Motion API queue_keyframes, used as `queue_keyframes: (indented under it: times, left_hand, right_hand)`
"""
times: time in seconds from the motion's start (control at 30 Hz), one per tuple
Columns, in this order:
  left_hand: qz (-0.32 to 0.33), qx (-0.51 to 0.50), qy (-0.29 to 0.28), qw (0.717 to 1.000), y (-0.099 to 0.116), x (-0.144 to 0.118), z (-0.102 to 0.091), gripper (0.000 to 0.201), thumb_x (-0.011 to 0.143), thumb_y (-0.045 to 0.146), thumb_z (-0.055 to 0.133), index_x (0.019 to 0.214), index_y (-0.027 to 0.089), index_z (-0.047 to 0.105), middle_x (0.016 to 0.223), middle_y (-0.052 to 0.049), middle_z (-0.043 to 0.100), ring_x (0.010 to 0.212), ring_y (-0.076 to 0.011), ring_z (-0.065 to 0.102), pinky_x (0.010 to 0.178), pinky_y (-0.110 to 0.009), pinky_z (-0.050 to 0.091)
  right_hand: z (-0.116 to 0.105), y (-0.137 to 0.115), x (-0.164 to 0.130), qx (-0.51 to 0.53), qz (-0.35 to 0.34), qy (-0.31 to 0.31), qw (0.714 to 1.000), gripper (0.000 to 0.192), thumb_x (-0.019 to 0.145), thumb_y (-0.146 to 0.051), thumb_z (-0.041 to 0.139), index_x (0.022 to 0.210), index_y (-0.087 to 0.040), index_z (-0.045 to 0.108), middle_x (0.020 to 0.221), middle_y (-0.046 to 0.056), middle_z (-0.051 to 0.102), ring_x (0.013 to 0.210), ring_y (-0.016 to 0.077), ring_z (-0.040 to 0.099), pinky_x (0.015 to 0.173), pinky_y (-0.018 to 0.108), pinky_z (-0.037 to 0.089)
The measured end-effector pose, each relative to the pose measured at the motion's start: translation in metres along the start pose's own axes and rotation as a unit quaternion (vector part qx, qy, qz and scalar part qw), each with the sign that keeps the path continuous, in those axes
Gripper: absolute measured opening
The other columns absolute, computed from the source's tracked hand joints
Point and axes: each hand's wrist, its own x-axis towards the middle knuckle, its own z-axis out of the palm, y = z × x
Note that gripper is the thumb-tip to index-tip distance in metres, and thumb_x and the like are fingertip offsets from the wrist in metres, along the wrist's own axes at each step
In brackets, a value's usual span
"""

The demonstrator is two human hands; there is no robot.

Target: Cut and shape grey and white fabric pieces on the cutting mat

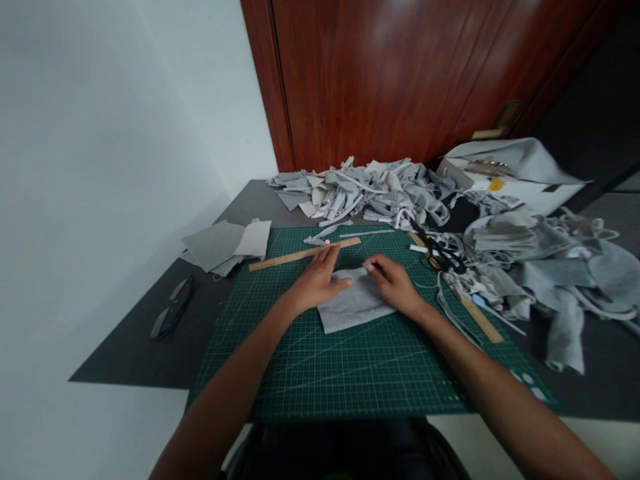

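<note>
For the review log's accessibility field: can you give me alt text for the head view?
Two bare hands press a grey fabric piece flat on a green cutting mat: left hand palm-down, right hand pinching its top edge. A wooden ruler lies behind; fabric scraps pile beyond.

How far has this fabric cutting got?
Done: cut grey pieces stacked left of the cutting mat. In hand: the left hand flattens a grey fabric piece while the right hand marks it. Left: a large scrap heap behind.

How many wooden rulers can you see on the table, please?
2: one wooden ruler beyond the left hand, another right of the right hand. Scraps may hide more.
</note>
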Motion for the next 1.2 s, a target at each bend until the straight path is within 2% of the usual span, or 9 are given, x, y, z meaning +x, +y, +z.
queue_keyframes:
  times: [0.07,0.17,0.27,0.4,0.57,0.7,0.93,1.1,1.2]
  left_hand:
    - [0.029,-0.069,-0.016,0.997,-0.003,0.003,0.006,0.078,0.088,0.045,0.073,0.154,0.016,0.043,0.159,-0.019,0.048,0.149,-0.0322,0.044,0.118,-0.043,0.040]
    - [0.039,-0.137,-0.090,0.986,-0.004,0.005,0.008,0.035,0.089,0.050,0.068,0.104,0.018,0.070,0.101,-0.006,0.074,0.095,-0.0241,0.069,0.082,-0.034,0.052]
    - [0.013,-0.201,-0.133,0.970,0.000,0.005,0.004,0.043,0.089,0.052,0.062,0.063,0.019,0.054,0.060,0.005,0.049,0.059,-0.0123,0.047,0.056,-0.025,0.032]
    - [-0.044,-0.284,-0.123,0.950,0.003,0.004,0.002,0.049,0.086,0.054,0.064,0.057,0.019,0.046,0.056,0.006,0.039,0.054,-0.0093,0.035,0.051,-0.024,0.022]
    - [-0.160,-0.379,-0.137,0.901,-0.010,0.003,0.000,0.041,0.082,0.055,0.072,0.069,0.016,0.064,0.061,0.001,0.057,0.056,-0.0124,0.049,0.052,-0.023,0.036]
    - [-0.219,-0.323,-0.112,0.914,-0.022,0.005,0.001,0.035,0.083,0.047,0.071,0.068,0.016,0.066,0.062,0.000,0.061,0.054,-0.0127,0.051,0.051,-0.025,0.038]
    - [-0.230,-0.225,-0.100,0.941,-0.029,0.009,-0.005,0.036,0.092,0.035,0.059,0.060,0.018,0.059,0.055,0.002,0.055,0.050,-0.0124,0.048,0.052,-0.027,0.036]
    - [-0.227,-0.087,-0.045,0.969,-0.027,0.008,-0.013,0.031,0.090,0.028,0.065,0.062,0.017,0.060,0.068,-0.003,0.062,0.071,-0.0202,0.062,0.068,-0.031,0.045]
    - [-0.226,0.011,0.036,0.973,-0.011,0.002,-0.009,0.024,0.096,0.024,0.057,0.115,0.016,0.069,0.114,-0.014,0.072,0.116,-0.0319,0.065,0.094,-0.040,0.048]
  right_hand:
    - [-0.002,-0.010,-0.002,0.013,-0.031,-0.013,0.999,0.016,0.100,-0.031,0.055,0.095,-0.024,0.069,0.090,0.005,0.076,0.086,0.0235,0.070,0.080,0.036,0.053]
    - [-0.006,-0.023,-0.005,0.027,-0.059,-0.020,0.998,0.016,0.102,-0.030,0.055,0.097,-0.024,0.070,0.091,0.004,0.077,0.086,0.0226,0.071,0.079,0.035,0.053]
    - [-0.007,-0.028,-0.005,0.031,-0.046,0.000,0.998,0.017,0.102,-0.031,0.056,0.097,-0.024,0.071,0.090,0.004,0.077,0.084,0.0226,0.071,0.077,0.034,0.054]
    - [-0.005,-0.022,-0.001,0.045,-0.007,0.044,0.998,0.017,0.099,-0.038,0.061,0.098,-0.025,0.071,0.093,0.005,0.078,0.088,0.0245,0.072,0.081,0.038,0.055]
    - [-0.009,-0.007,0.004,0.127,0.090,0.100,0.983,0.037,0.097,-0.053,0.064,0.122,-0.025,0.063,0.111,0.010,0.075,0.094,0.0268,0.073,0.089,0.046,0.057]
    - [-0.013,-0.021,0.000,0.163,0.065,0.037,0.984,0.043,0.092,-0.057,0.072,0.122,-0.026,0.067,0.130,0.012,0.071,0.125,0.0310,0.065,0.114,0.054,0.043]
    - [0.019,-0.048,-0.017,0.520,0.260,-0.239,0.778,0.052,0.091,-0.063,0.072,0.118,-0.019,0.070,0.116,0.013,0.078,0.105,0.0265,0.077,0.097,0.044,0.060]
    - [0.027,-0.027,-0.013,0.521,0.396,-0.201,0.729,0.040,0.108,-0.047,0.052,0.106,-0.012,0.071,0.099,0.016,0.082,0.092,0.0212,0.081,0.090,0.035,0.064]
    - [0.027,-0.023,-0.011,0.531,0.406,-0.188,0.719,0.032,0.110,-0.038,0.052,0.109,-0.012,0.070,0.100,0.017,0.082,0.094,0.0214,0.081,0.093,0.037,0.063]
